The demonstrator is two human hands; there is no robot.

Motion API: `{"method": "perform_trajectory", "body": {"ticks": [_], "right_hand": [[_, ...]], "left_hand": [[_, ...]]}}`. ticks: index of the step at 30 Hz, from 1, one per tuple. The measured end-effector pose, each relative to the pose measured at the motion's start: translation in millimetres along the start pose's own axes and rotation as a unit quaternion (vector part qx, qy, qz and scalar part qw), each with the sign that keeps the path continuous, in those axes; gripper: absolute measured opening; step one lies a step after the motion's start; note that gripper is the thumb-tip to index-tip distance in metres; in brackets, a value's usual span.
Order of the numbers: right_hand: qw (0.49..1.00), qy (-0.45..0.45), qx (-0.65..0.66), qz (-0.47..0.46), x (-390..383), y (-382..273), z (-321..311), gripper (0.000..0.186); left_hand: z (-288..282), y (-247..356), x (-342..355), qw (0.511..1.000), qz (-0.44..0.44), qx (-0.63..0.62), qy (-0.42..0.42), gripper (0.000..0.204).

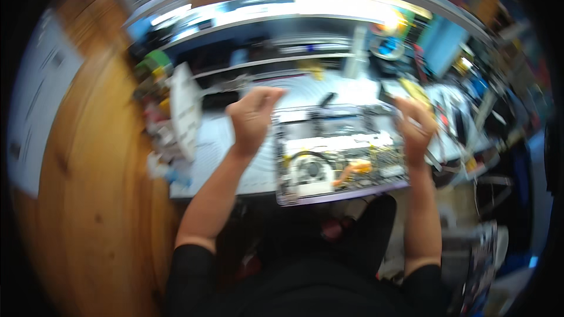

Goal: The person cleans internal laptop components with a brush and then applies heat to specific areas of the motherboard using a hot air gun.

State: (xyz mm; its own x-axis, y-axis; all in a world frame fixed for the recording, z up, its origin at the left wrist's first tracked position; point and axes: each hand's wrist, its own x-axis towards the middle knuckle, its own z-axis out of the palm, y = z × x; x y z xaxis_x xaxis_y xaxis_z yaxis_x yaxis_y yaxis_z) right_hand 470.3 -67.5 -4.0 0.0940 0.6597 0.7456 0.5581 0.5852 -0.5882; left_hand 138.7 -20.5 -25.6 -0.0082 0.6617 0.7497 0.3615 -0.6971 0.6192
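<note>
An opened laptop chassis [341, 167] with exposed fan, board and orange-copper parts lies tilted on the bench's front edge, blurred by motion. My left hand [254, 116] is raised just beside its upper left corner, fingers curled together; whatever they may hold is too blurred to make out. My right hand [416, 126] is at the chassis's upper right side, fingers also curled, with their grip unclear. A pale patterned mat [211, 158] covers the bench to the left of the chassis.
A white board [182, 111] stands among clutter at the bench's left. Tools and cables [458, 123] crowd the right. Lit shelves [264, 14] span the back. A wooden panel [88, 211] with a white sheet [38, 100] is at the far left.
</note>
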Motion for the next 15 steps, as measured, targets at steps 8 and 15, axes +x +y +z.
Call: {"method": "perform_trajectory", "body": {"ticks": [8,15], "right_hand": [[0.968,0.088,-0.054,0.23,-108.6,-25.3,-85.2,0.017],[0.96,0.133,0.008,0.245,-142.6,-27.6,-108.7,0.03]], "left_hand": [[-48.8,15.8,45.9,0.895,0.113,0.31,0.301,0.044],[-142.0,-14.8,43.7,0.851,-0.131,0.411,0.299,0.039]]}}
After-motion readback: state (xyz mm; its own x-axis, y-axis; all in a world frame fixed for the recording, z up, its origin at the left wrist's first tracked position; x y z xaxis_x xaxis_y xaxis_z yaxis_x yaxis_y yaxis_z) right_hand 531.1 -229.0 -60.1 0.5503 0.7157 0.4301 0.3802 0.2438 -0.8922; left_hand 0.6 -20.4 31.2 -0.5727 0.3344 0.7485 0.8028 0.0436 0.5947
